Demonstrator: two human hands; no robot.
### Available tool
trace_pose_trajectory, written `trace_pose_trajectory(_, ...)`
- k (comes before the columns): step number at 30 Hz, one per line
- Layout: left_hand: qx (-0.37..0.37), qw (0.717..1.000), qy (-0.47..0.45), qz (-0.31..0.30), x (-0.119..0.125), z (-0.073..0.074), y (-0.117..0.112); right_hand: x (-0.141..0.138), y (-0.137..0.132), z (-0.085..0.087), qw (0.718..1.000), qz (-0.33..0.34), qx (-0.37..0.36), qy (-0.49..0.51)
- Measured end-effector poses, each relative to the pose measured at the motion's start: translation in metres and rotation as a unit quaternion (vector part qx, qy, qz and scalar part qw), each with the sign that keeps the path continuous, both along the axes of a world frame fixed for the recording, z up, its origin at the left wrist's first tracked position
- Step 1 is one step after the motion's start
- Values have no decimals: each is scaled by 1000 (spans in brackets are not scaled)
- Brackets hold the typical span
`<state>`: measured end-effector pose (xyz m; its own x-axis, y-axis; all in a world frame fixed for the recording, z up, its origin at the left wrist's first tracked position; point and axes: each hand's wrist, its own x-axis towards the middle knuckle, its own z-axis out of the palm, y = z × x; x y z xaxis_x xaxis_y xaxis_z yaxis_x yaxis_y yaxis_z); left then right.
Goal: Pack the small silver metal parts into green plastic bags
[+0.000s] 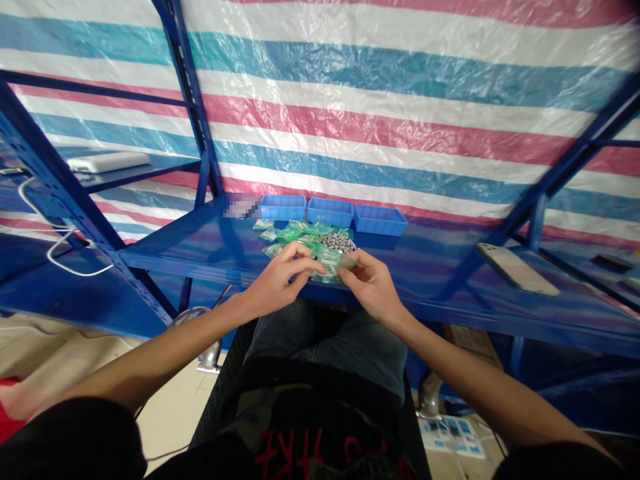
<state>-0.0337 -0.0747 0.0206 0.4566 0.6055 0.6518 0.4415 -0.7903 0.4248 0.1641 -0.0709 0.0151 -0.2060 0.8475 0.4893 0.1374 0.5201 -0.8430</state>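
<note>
My left hand (280, 279) and my right hand (369, 283) meet over the front edge of a blue metal shelf (200, 243). Both pinch one small clear plastic bag with a green tint (332, 265), the left hand from the left side, the right from the right. Just behind the hands lies a pile of similar small greenish bags (293, 233) and a heap of small silvery metal parts (339, 241). What is inside the held bag is too small to tell.
Three shallow blue bins (330, 211) stand in a row at the back of the shelf. A phone (516, 268) lies on the shelf to the right. A white device (107, 161) with a white cable rests on the left shelf. A striped tarp hangs behind.
</note>
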Motion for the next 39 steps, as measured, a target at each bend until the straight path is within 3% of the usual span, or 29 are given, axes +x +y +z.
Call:
trace_pose_trajectory(3,-165,982,-75,-49,1,3,1,5,0,1,980,-55,171,-86)
trace_pose_trajectory(7,-350,908,-208,-97,5,-2,2,10,0,1,924,-44,338,-176)
trace_pose_trajectory(11,-432,871,-220,-78,9,-4,1,11,2,-2,895,-47,392,-208)
trace_pose_trajectory(14,-448,865,-221,-50,11,-3,1,10,1,-3,921,-73,342,-170)
trace_pose_trajectory(16,-431,870,-240,-21,12,-4,2,8,0,-3,960,-72,247,-110)
trace_pose_trajectory(18,-398,881,-254,-4,12,-5,3,5,0,-3,991,-28,127,-45)
trace_pose_trajectory(20,-362,899,-246,-9,12,-7,4,1,0,-4,999,23,30,1)
trace_pose_trajectory(22,-323,919,-226,-23,13,-8,3,-1,0,-5,999,36,-11,19)
trace_pose_trajectory(24,-286,936,-199,-38,13,-9,0,-3,-3,-4,1000,19,9,5)
trace_pose_trajectory(27,-202,972,-107,-47,11,-7,-1,-3,-11,2,992,-17,102,-69)
trace_pose_trajectory(29,-91,995,-8,-41,7,-2,5,-2,-17,8,979,-40,167,-108)
trace_pose_trajectory(31,37,996,75,-14,-1,5,21,-1,-20,12,969,-61,205,-124)
trace_pose_trajectory(35,125,977,77,156,-21,30,81,2,-17,14,964,-86,212,-134)
trace_pose_trajectory(39,113,945,80,296,-36,61,148,2,-14,12,964,-77,209,-149)
